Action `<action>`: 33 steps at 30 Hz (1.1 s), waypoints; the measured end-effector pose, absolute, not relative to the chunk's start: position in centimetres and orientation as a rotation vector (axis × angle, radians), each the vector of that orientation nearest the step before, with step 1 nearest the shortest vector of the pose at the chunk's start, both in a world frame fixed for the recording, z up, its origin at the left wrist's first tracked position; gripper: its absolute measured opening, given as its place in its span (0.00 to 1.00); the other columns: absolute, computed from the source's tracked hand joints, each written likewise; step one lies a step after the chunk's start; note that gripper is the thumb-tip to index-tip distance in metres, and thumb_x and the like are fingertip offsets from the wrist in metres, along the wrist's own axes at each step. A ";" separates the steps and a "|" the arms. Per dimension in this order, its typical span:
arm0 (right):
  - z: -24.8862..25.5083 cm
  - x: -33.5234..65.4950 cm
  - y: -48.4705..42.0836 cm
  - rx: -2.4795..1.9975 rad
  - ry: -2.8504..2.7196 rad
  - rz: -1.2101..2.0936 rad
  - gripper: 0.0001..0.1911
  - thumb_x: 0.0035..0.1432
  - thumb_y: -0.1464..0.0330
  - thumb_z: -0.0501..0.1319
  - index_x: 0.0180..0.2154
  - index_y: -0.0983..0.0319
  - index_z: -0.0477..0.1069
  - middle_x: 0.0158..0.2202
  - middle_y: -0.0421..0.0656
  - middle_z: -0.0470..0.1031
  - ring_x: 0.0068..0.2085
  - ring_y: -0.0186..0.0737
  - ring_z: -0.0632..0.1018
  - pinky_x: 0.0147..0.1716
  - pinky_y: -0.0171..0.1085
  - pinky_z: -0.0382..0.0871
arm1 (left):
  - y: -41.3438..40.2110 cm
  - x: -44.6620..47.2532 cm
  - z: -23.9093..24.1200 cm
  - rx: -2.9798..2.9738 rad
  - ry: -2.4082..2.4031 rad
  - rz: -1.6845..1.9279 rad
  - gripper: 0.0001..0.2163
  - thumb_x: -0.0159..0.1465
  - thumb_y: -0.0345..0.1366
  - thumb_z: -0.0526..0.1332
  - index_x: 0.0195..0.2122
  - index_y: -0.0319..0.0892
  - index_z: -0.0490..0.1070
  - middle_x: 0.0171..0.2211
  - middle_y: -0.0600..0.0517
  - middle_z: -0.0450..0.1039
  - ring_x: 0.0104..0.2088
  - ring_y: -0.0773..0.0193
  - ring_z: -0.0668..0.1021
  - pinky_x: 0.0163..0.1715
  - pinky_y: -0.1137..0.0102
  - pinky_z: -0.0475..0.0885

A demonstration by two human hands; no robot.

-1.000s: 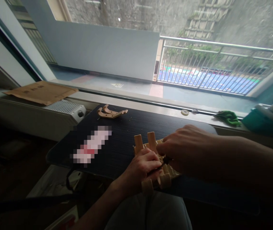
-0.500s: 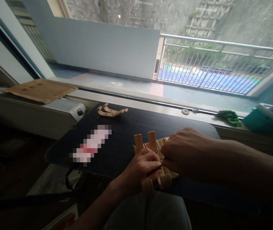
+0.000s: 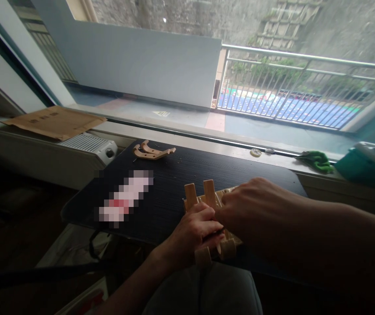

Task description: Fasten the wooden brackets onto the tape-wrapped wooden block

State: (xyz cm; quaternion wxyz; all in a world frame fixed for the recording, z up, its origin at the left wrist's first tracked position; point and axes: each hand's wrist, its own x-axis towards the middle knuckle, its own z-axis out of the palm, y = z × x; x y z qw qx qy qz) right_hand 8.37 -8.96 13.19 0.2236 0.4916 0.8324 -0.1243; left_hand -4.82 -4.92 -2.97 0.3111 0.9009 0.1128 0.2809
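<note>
At the near edge of the black table, a small wooden assembly (image 3: 190, 194) with two upright slats and two round wooden feet or wheels lies partly over my lap. My left hand (image 3: 199, 225) is closed around its middle, fingers wrapped over the slats. My right hand (image 3: 248, 205) is closed in a fist just to the right, almost touching the left fingers. What it grips is hidden by the back of the hand. Between the hands shows a thin dark piece (image 3: 219, 230) that I cannot identify. Two curved wooden pieces (image 3: 154, 153) lie at the table's far side.
The black table (image 3: 174, 175) stands against a windowsill. A blurred-out pinkish item (image 3: 125, 199) lies on its left part. On the sill are a tape roll (image 3: 256, 152), a green cloth (image 3: 317, 162) and a teal container (image 3: 361, 166). A brown envelope (image 3: 58, 122) rests above a white radiator (image 3: 90, 146).
My right fist has turned and shifted slightly, its lower edge coming closer to the left fingers. My left hand and the wooden assembly stay nearly in place.
</note>
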 end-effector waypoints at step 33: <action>12.4 8.2 -10.2 1.450 2.159 -0.265 0.06 0.49 0.69 0.64 0.23 0.61 0.72 0.19 0.38 0.71 0.22 0.34 0.72 0.17 0.32 0.48 | -5.1 -4.5 -3.0 2.370 0.294 0.746 0.10 0.63 0.35 0.58 0.25 0.40 0.73 0.31 0.51 0.73 0.38 0.62 0.70 0.41 0.66 0.66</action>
